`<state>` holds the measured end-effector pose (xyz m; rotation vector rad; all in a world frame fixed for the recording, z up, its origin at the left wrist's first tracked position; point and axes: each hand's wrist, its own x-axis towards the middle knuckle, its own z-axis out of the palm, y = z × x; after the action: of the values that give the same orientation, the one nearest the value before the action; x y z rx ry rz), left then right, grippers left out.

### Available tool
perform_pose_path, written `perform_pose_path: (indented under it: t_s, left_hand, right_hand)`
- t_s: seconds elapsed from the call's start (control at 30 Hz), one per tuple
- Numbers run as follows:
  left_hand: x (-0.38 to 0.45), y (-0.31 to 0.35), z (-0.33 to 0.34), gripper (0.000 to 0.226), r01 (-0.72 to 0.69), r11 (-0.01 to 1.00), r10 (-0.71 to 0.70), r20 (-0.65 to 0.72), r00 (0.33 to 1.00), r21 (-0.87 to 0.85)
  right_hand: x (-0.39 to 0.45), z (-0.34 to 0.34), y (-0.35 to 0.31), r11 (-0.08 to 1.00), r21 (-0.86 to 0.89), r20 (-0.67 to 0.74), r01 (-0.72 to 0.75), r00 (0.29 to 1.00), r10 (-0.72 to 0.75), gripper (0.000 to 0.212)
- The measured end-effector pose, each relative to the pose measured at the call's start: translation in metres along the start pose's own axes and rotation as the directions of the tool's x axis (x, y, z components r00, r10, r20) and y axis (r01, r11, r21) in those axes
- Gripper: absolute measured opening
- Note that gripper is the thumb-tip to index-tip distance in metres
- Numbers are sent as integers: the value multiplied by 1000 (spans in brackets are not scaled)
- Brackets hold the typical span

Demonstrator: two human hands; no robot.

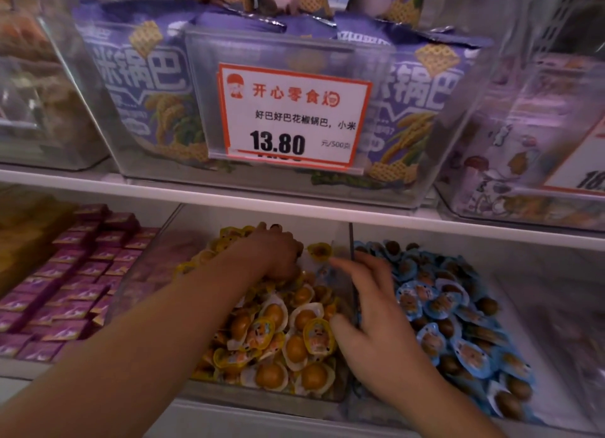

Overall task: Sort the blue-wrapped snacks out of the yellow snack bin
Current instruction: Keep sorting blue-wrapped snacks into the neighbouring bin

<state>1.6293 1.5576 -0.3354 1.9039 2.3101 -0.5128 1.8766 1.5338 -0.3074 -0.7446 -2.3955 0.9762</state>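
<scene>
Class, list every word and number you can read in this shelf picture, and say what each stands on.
"开心零食" and "13.80": price tag on the clear upper bin.
"锅巴": purple bags in that bin.
Tag's smaller lines, right-hand tag, snack wrappers: too blurred.

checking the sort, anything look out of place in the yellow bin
Possibly one: a small bluish wrapper lies among the yellow snacks by the divider, just past the right hand. It is too blurred to confirm.
</scene>
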Motion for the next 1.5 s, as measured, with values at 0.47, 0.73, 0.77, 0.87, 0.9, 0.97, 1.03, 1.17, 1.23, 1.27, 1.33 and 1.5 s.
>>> perform_pose_path:
  t_s: [0.47,0.73,0.77,0.87,0.9,0.97,1.03,1.17,1.23,1.27,1.33,1.5]
  left_hand:
    - [-6,51,-12,52,-128,970,128,-11,992,-208]
    - [-4,24,-10,33,-18,933,-26,-118,993,-359]
    - [-10,17,-12,29,4,869,-100,-168,981,-494]
    - [-37,0,-27,23,52,492,-407,-177,896,-869]
    - [-50,0,-34,25,43,374,-453,-142,880,-926]
    - [-81,10,-49,28,-44,205,-453,-135,881,-978]
    - [-115,32,-57,26,-211,71,-480,-218,850,-975]
    - [-164,88,-60,24,-312,-156,-491,-201,848,-937]
    - [-176,106,-59,24,-248,-276,-454,-101,885,-929]
    - [-181,110,-58,25,-222,-332,-455,-50,889,-917]
    - [-189,114,-54,27,-210,-367,-455,-22,890,-906]
    - [-204,115,-43,27,-194,-313,-427,-44,903,-930]
  right_hand:
    - [0,-1,-2,1000,-4,-13,-24,1000,24,63]
    - [-2,-3,-4,1000,11,-6,-12,1000,12,59]
    - [-2,-3,-4,1000,14,-3,-10,1000,10,59]
    - [-1,-2,-1,1000,2,-3,-2,1000,2,60]
    - [0,-2,-1,1000,0,-12,5,1000,-5,59]
    - [2,-3,-4,999,49,-88,21,996,-17,51]
    - [0,-7,-12,988,121,-288,96,956,-57,40]
    - [-18,-19,-38,948,41,-334,317,898,-286,53]
    - [-30,-17,-48,919,-101,-196,381,898,-394,58]
    - [-35,-16,-51,915,-138,-154,379,904,-398,58]
    - [-42,-17,-53,923,-138,-117,358,920,-374,59]
    - [-51,-19,-42,907,-192,-76,374,916,-394,46]
